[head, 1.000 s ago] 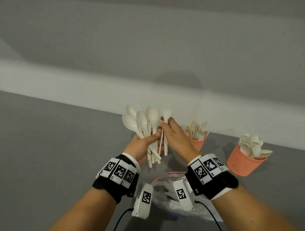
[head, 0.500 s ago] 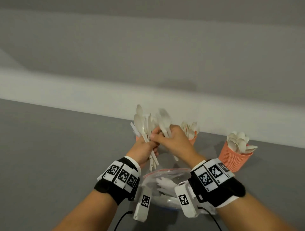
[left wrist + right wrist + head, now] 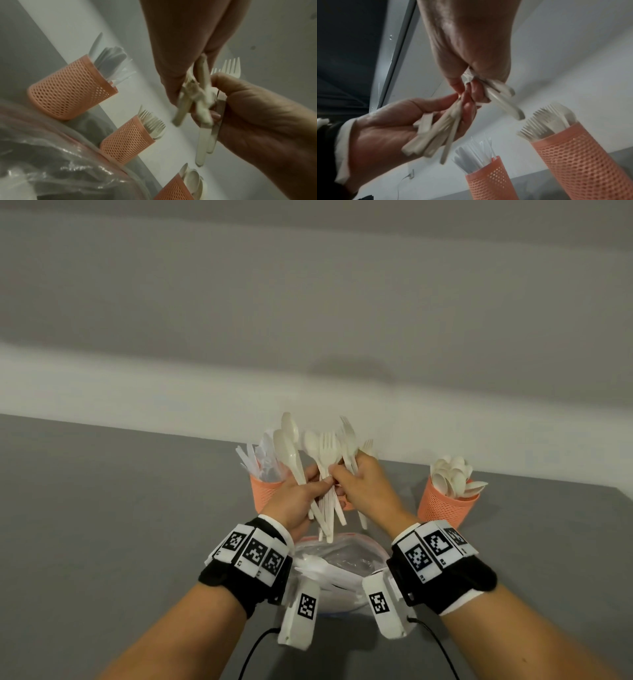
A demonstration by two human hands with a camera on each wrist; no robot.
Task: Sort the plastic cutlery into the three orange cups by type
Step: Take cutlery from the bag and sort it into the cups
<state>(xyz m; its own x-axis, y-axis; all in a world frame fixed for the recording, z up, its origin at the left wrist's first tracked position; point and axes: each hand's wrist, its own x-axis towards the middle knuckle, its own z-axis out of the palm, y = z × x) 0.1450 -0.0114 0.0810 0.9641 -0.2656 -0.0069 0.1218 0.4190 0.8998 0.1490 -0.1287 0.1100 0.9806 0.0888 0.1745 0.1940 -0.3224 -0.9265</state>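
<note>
Cutlery held in both hands above the grey table (image 3: 102,525). We see the left hand (image 3: 294,501) with its fingers (image 3: 469,108) curled round a bundle of white spoons and forks (image 3: 325,470), handles fanning downward below the palm. The right hand (image 3: 368,487) meets it from the other side, its fingers (image 3: 173,75) pinching a few forks (image 3: 349,440) at mid-handle, tines up.

Three orange cups stand in a row behind the hands. The left cup (image 3: 265,493) holds flat white knives (image 3: 255,457). The middle cup (image 3: 126,140), largely hidden behind the hands in the head view, holds forks, tines up. The right cup (image 3: 447,505) holds spoons, bowls up. We note that each cup is cylindrical with a perforated, mesh-like wall. A clear plastic bag (image 3: 339,563), crinkled and glossy, lies on the table between the wrists and contains more white cutlery.
</note>
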